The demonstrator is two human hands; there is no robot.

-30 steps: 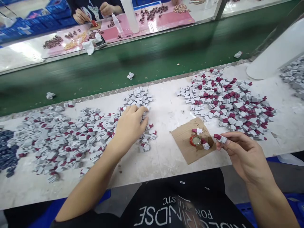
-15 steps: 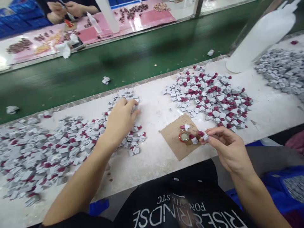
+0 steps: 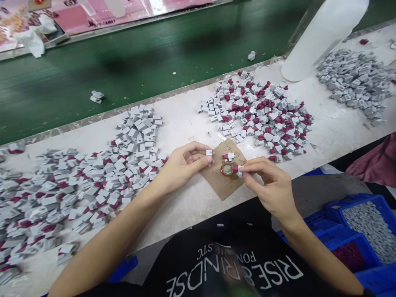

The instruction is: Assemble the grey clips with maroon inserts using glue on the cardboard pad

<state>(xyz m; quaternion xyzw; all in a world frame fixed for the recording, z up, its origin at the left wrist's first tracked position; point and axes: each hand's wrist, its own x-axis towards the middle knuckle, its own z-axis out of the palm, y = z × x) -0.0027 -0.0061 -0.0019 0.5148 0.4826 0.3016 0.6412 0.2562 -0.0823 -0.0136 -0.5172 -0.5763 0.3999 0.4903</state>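
Observation:
Pinched between the thumb and fingers of my left hand point(image 3: 187, 165) is a small grey plastic block point(image 3: 209, 153). My right hand point(image 3: 270, 181) grips a grey-and-maroon plastic piece point(image 3: 237, 169), its maroon end at the edge of a small round cap point(image 3: 227, 169) with an orange-red rim. The cap sits on a square of brown cardboard point(image 3: 222, 192) between my hands. Another grey-and-maroon piece point(image 3: 229, 156) lies on the cardboard just beyond the cap. What fills the cap is hard to make out.
Loose grey and maroon pieces form a heap point(image 3: 93, 185) on the left and another point(image 3: 262, 111) beyond my right hand. Grey pieces point(image 3: 355, 82) lie at far right, near a white bottle point(image 3: 321, 41). A green belt point(image 3: 139, 62) runs behind; blue crates point(image 3: 368, 222) stand lower right.
My left hand has come from the left heap to the cardboard with a grey block. My right hand has brought its piece to the cap. The view has shifted, and the co-worker's hands are out of sight.

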